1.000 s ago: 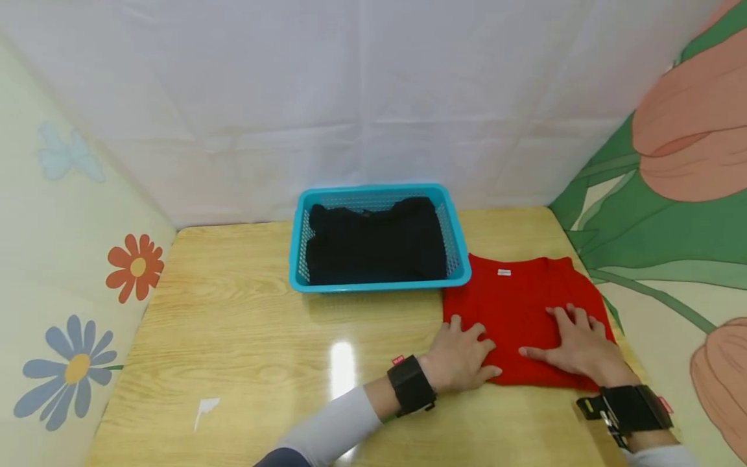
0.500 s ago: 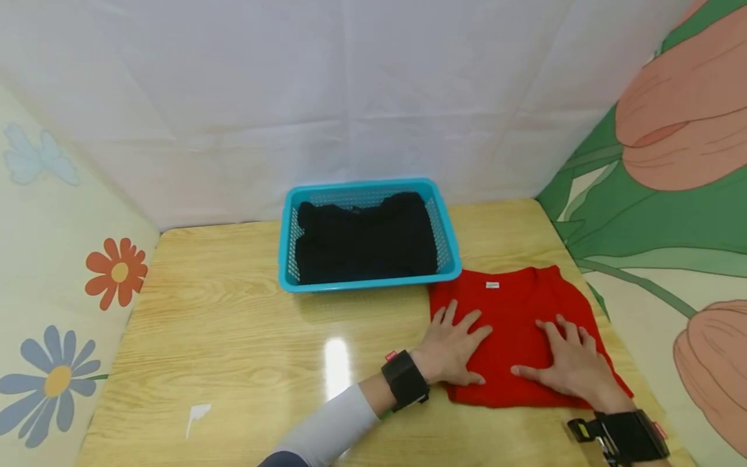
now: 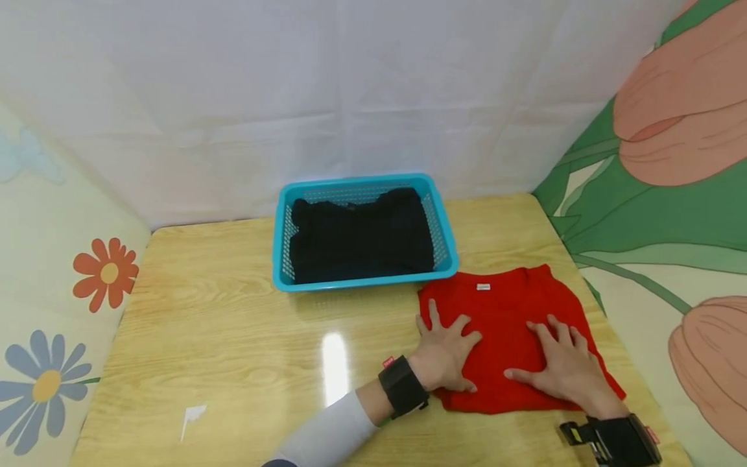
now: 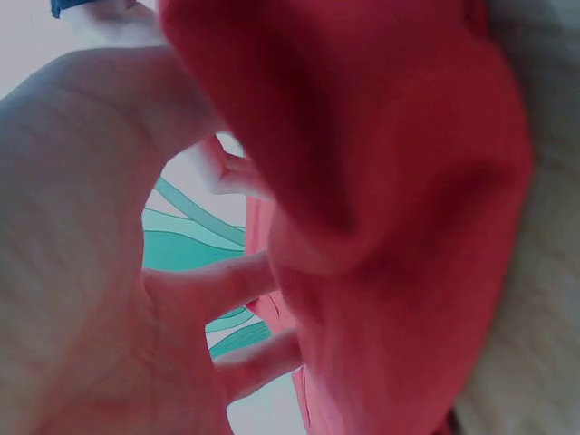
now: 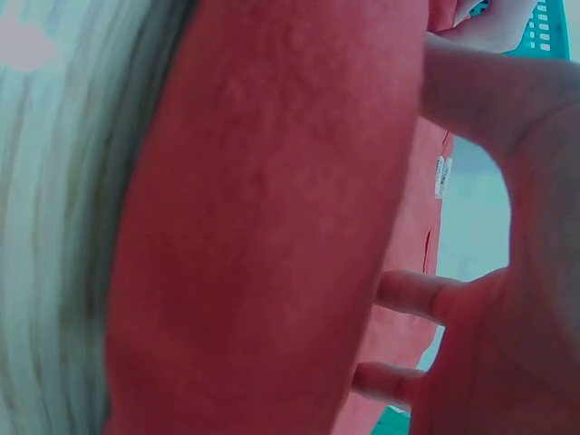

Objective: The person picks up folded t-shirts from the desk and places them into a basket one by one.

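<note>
A folded red shirt (image 3: 502,324) with a small white label at its neckline lies on the right side of the table. My left hand (image 3: 445,353) rests on the shirt's left part with fingers spread. On its right part, my right hand (image 3: 569,370) touches the cloth, also with spread fingers. The left wrist view shows the left fingers (image 4: 240,285) against the red fabric, which bulges in a soft fold near the thumb. In the right wrist view the right fingertips (image 5: 399,292) lie on the shirt past its thick near edge.
A blue plastic basket (image 3: 364,283) holding folded black clothing (image 3: 362,240) stands at the back of the wooden table (image 3: 233,324), its front right corner beside the shirt's upper left. A white wall covering (image 3: 233,97) rises behind. A white mark (image 3: 192,415) shows at the front left.
Both hands and the red shirt have moved slightly toward the table's front, and the shirt's neckline now sits lower than the basket's front rim. The head view has shifted a little.
</note>
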The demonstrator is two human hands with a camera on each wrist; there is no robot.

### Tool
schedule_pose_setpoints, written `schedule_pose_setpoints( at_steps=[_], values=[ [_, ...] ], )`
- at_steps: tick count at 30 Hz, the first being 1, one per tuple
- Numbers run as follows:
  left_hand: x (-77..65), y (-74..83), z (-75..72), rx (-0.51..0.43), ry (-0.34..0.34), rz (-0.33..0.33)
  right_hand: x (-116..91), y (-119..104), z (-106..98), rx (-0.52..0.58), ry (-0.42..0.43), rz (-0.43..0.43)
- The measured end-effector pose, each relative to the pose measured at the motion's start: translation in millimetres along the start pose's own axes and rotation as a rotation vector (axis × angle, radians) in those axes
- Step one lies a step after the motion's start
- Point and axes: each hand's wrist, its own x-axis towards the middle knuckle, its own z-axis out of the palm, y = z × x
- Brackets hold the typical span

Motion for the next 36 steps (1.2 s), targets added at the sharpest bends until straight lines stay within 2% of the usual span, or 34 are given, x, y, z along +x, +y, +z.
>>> schedule_pose_setpoints(
  at_steps=[8,11,15,21,31,36],
  values=[
    [-22.3,-13.4,4.7,0.094,0.038,0.056,-2,-17,4,-0.036,0.009,-0.032],
    [-30.9,-20.8,6.9,0.092,0.044,0.064,-3,-25,7,-0.060,0.028,-0.051],
    [-40.9,-31.7,11.5,0.059,0.054,0.071,-6,-39,13,-0.088,0.041,-0.054],
    [-58.4,-43.8,15.2,-0.025,0.027,0.069,-9,-58,19,-0.110,0.018,-0.058],
    [-84.9,-67.3,18.5,-0.154,0.031,0.052,-11,-82,20,-0.084,0.017,-0.096],
    [-93.2,-80.5,15.9,-0.159,0.032,0.033,-9,-92,21,-0.085,0.038,-0.137]
  ],
)
